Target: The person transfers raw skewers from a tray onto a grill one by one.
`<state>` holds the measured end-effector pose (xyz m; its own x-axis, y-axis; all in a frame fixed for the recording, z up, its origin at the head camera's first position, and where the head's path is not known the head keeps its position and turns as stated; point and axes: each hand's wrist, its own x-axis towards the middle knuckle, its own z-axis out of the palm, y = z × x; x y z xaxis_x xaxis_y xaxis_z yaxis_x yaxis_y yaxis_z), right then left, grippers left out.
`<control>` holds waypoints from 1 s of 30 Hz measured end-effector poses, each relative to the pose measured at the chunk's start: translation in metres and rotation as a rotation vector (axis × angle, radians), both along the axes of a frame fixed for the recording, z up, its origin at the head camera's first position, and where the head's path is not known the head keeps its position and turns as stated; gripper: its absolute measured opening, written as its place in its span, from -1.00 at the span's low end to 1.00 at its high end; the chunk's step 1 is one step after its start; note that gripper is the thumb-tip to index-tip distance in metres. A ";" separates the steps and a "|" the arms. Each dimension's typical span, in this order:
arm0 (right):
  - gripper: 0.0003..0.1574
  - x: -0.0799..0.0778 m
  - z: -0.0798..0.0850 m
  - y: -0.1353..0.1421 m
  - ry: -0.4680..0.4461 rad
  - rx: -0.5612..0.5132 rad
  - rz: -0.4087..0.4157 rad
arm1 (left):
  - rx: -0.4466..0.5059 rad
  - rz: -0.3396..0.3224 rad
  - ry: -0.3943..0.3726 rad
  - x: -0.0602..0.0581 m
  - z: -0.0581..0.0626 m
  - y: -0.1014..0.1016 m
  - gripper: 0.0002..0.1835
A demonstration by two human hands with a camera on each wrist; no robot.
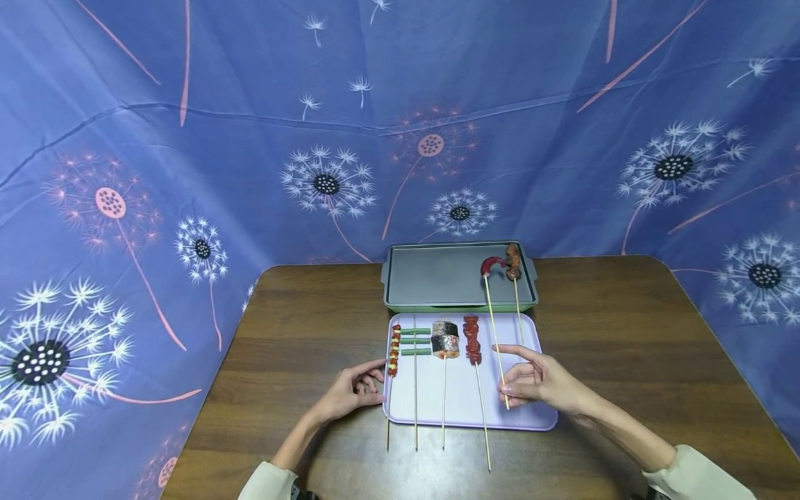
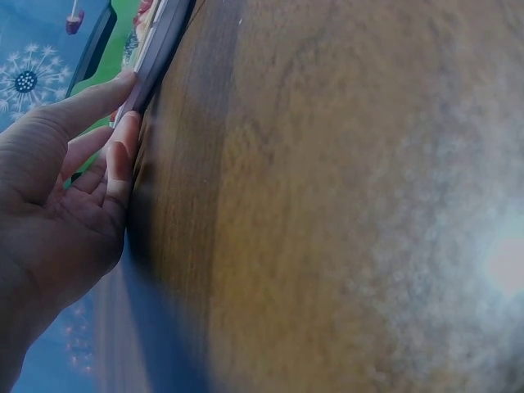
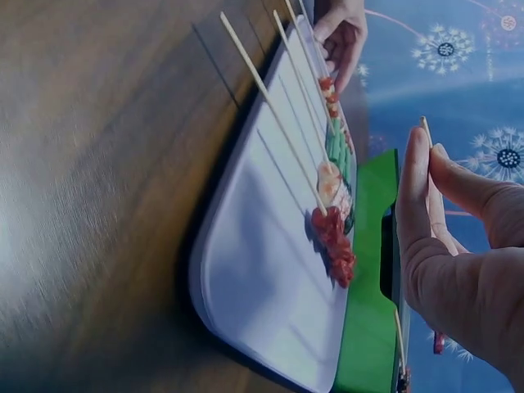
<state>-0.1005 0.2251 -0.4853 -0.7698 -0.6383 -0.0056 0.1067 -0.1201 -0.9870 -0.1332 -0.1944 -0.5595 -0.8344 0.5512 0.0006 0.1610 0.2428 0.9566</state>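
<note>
My right hand (image 1: 531,378) pinches the lower stick of a skewer with a curved dark red piece (image 1: 492,265). That piece overlaps the right part of the grey griddle (image 1: 431,274), beside a skewer of brown chunks (image 1: 513,260). At the left edge of the lilac tray (image 1: 500,421), my left hand (image 1: 350,392) touches the rim with index finger and thumb apart, the other fingers bent. From left to right the tray bears a red-and-yellow skewer (image 1: 394,351), a skewer with green pieces (image 1: 415,341), a skewer with dark-skinned fish-like chunks (image 1: 445,340) and a folded red meat skewer (image 1: 472,340).
The griddle, with green sides (image 3: 372,270), stands right behind the tray at the back of the wooden table (image 1: 300,312). Several stick ends hang over the tray's front edge. A blue dandelion-print cloth (image 1: 400,90) surrounds the table's back and sides.
</note>
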 end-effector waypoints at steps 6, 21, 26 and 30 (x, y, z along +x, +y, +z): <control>-0.24 -0.017 0.005 0.001 -0.034 0.071 -0.038 | 0.006 0.002 0.009 0.000 0.001 -0.001 -0.27; -0.02 -0.041 0.006 -0.006 -0.055 0.238 -0.140 | -0.008 0.019 -0.013 0.000 -0.001 -0.001 -0.28; -0.01 -0.044 0.004 0.000 -0.064 0.278 -0.152 | 0.000 0.019 -0.020 0.000 -0.001 0.000 -0.28; -0.01 -0.046 0.000 0.006 -0.070 0.293 -0.153 | -0.004 0.020 -0.012 -0.001 -0.001 -0.001 -0.28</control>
<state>-0.1463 0.2313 -0.4850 -0.8477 -0.4788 -0.2282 0.1783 0.1481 -0.9728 -0.1339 -0.1951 -0.5606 -0.8451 0.5344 -0.0115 0.1445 0.2492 0.9576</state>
